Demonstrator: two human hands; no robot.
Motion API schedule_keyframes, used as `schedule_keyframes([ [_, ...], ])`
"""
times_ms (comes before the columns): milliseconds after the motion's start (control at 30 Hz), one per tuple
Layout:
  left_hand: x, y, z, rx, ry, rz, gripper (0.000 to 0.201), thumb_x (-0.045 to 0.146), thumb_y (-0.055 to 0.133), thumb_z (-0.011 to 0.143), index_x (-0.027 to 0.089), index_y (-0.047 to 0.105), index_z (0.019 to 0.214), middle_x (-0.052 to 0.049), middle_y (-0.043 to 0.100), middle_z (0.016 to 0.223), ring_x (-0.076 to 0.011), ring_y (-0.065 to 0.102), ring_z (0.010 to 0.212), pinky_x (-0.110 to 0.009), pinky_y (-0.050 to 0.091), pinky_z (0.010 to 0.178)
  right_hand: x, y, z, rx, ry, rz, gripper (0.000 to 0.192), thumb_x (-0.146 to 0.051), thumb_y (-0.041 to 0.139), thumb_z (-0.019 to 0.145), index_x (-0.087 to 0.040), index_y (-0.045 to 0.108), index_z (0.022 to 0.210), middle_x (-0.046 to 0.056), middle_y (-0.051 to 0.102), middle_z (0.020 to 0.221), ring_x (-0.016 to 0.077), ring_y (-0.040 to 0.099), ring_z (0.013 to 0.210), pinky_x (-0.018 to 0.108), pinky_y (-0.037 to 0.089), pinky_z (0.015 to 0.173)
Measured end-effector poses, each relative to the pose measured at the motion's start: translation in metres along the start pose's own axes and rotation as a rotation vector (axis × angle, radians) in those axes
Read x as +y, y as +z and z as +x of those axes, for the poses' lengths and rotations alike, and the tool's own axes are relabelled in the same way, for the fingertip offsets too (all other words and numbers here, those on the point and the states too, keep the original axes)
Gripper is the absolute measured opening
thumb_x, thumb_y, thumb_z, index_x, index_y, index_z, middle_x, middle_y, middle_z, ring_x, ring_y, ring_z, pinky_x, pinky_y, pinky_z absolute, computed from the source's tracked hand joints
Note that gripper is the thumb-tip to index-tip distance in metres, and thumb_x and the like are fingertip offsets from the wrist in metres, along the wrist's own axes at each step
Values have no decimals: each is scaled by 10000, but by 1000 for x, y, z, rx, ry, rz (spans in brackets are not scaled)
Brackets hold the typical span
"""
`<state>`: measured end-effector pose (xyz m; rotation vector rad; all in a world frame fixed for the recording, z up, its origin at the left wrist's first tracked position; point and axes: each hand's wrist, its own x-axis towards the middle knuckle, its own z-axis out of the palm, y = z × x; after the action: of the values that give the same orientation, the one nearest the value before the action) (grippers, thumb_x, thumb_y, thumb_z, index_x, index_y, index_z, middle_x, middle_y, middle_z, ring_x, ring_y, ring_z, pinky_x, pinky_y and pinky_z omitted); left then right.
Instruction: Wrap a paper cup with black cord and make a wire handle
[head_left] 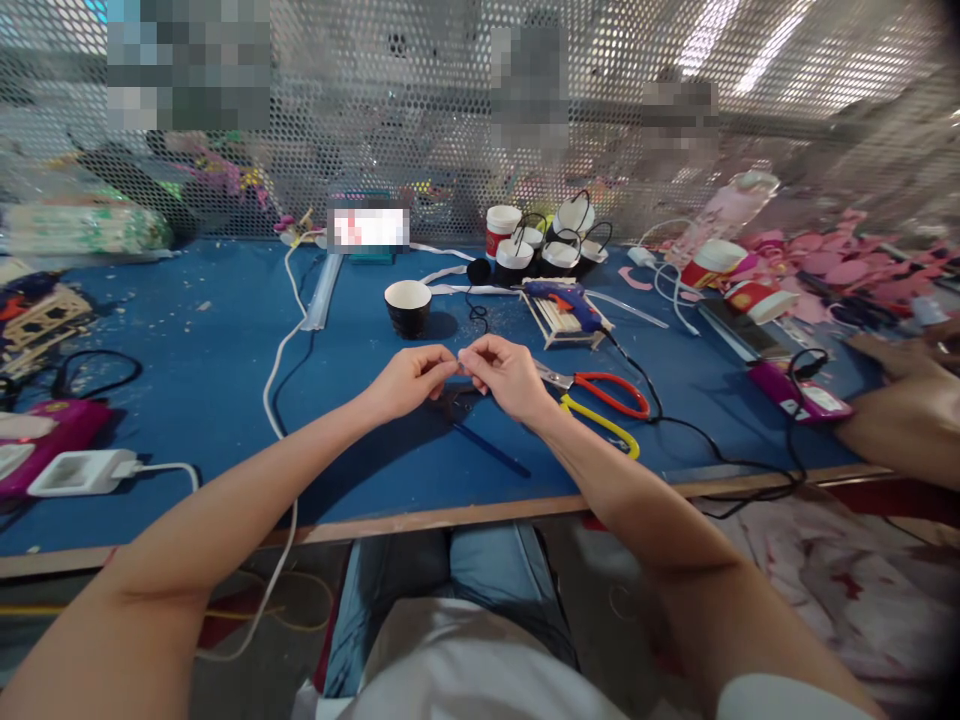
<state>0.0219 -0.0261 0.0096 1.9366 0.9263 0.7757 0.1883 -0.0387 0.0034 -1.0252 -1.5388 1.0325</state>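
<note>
Small thin piece [459,366], pinched between both hands' fingertips above blue table, details unclear

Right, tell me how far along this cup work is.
Looks done: a cluster of white cups with dark wire handles stands at the back of the blue table. In hand: the left hand and right hand pinch a small dark piece together, too small to identify. Apparently left: one dark cup stands alone without a handle; glue gun and pliers lie unused.
</note>
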Motion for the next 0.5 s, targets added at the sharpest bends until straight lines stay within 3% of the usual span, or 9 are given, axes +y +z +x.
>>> schedule_keyframes([
  [233, 1, -1, 2, 20, -84, -9, 304, 407, 477, 825, 137, 514, 688, 21, 520, 550, -71, 432, 490, -183, 322, 469, -3, -4, 4, 99, 27, 41, 278, -424, 609, 749, -167, 518, 693, -39, 532, 568, 45, 455, 445, 176, 391, 406],
  [400, 1, 3, 0, 17, -75, -18, 317, 412, 470, 832, 137, 508, 679, 27, 495, 554, -70, 422, 506, -192, 322, 492, 0, 0, 4, -24, 48, 117, 231, -371, 652, 720, -160, 560, 743, -27, 576, 590, 71, 541, 528, 202, 464, 494],
  [500, 1, 4, -1, 34, -61, 23, 325, 412, 458, 842, 136, 509, 678, 27, 491, 559, -69, 406, 508, -194, 311, 492, 2, 1, 4, -21, 40, 121, 220, -351, 669, 704, -156, 571, 731, -28, 584, 577, 75, 556, 536, 207, 475, 515],
])
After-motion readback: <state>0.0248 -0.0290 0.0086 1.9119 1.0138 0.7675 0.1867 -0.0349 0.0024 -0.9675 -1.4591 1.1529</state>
